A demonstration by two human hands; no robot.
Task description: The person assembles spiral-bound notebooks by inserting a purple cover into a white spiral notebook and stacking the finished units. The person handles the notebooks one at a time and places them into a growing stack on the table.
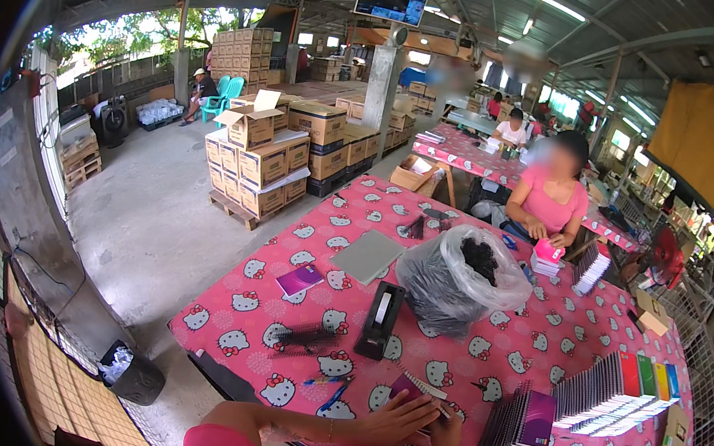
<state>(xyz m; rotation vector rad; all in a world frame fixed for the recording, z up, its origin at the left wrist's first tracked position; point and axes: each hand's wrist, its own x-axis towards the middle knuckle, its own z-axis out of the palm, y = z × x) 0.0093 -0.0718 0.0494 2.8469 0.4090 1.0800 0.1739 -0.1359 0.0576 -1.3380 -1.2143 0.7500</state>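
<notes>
Far left, stacked cartons [263,168] carry dark printing too small for me to read. On my pink worktop [222,330], patterned with white cat faces, a purple notebook [300,280] lies flat, its pale lettering blurred. Next come a tangle of black wire coils [304,339], a few pens [336,390] and a black tape dispenser [380,320].

The bound book [409,387] I'm working on sits near the worktop's close edge: purple cover, white page edges, dark coils along one side. My left hand [401,418] lies across it, fingers straight and side by side, covering most of the cover; its thumb is hidden. My right hand [445,434] is bent at the book's right end, and I can't tell whether it's gripping. Beyond, a clear plastic bag [463,280] bulges with dark contents. To the right, a purple stack [522,421] shows light print on its end cover.
</notes>
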